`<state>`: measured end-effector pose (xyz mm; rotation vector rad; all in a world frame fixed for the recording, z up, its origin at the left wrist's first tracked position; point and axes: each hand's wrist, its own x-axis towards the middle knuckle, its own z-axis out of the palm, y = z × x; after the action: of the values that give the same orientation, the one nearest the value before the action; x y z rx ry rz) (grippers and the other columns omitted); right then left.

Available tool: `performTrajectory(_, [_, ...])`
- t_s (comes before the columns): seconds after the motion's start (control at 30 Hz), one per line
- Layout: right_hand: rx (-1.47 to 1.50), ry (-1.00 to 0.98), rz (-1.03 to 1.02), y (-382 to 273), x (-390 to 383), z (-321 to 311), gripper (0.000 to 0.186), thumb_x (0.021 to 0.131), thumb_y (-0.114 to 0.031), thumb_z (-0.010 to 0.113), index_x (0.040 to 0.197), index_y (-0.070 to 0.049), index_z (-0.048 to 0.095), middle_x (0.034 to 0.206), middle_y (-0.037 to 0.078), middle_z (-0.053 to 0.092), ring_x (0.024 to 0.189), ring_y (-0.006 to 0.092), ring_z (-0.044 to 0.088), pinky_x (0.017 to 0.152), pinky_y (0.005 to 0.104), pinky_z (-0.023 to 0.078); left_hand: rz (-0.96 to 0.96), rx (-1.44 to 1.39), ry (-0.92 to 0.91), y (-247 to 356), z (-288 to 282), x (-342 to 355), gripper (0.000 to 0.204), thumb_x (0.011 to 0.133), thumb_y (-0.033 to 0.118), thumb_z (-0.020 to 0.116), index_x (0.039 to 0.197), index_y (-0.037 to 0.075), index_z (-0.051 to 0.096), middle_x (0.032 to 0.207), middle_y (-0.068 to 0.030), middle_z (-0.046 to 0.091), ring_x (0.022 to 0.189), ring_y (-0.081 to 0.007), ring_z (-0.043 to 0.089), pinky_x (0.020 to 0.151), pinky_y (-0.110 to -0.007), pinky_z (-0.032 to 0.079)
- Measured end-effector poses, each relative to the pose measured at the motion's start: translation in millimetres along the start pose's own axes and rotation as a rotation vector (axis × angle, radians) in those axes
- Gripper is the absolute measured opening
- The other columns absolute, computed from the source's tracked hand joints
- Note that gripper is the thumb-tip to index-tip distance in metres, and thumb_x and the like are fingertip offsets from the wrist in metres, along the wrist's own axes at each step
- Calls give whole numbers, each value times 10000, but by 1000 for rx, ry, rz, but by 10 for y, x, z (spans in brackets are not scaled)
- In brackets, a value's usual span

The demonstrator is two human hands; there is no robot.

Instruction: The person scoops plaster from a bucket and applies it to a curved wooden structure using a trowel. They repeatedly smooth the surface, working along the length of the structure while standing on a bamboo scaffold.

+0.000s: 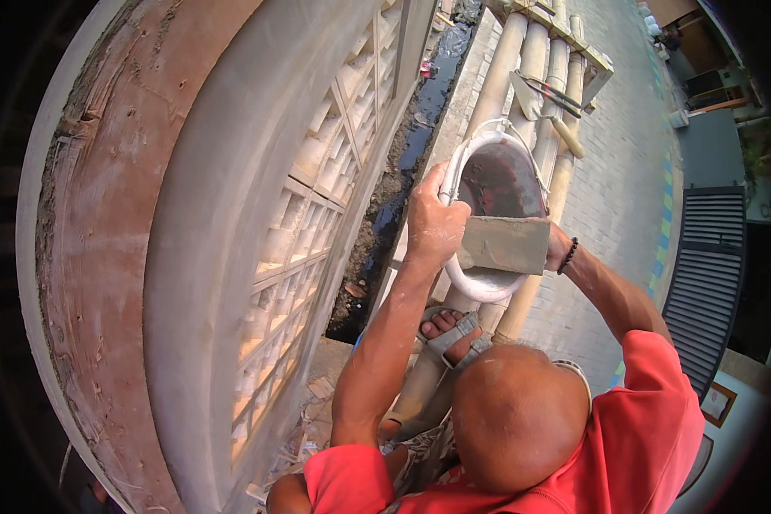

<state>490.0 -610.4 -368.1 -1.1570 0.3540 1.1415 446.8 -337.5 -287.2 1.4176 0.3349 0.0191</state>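
Note:
A person in red (634, 420) leans below me, bald head toward the lower middle. That person's left hand (433, 218) grips the near-left side of a whitish bucket (488, 283), which holds dark wet material. Their right hand (557, 248), wearing a beaded bracelet, holds a mortar-coated rectangular board or float (501, 244) across the bucket. Just beyond it, a pointed trowel (527, 98) with a wooden handle and a dark long-handled tool (565, 101) lie on bamboo poles (497, 86). Neither of my own hands can be made out.
A plastered wall with latticework (325, 188) and a brown band (94, 257) runs along the left, beside a narrow drain (420, 120) with dark water. The person's sandaled foot (454, 334) is on the poles. A paved lane (625, 171) and slatted gate (707, 283) lie right.

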Motion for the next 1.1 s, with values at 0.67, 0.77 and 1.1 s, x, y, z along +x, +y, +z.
performTrajectory(0.67, [448,144,-610,-363,-911,447,384,973,-320,509,1294,-109,525,1068,134,649,691,215,643,624,289,559,-106,-138,363,-737,684,-355,712,726,83,559,1384,-106,363,1029,-197,602,854,-230,591,758,-358,499])
performTrajectory(0.77, [248,253,-673,-332,-836,564,359,962,-285,539,1267,-95,540,1008,122,653,642,192,618,674,270,554,-96,-177,365,-864,677,-446,694,742,102,590,1385,-39,372,1160,-221,574,1017,-289,585,895,-382,468])
performTrajectory(1.1, [403,-234,-650,-676,-577,1435,254,960,-245,561,1142,-67,567,1079,113,624,823,214,622,770,324,533,-27,-70,222,-799,725,-425,669,744,108,627,1355,-20,390,1221,-256,554,1132,-365,563,967,-418,442])
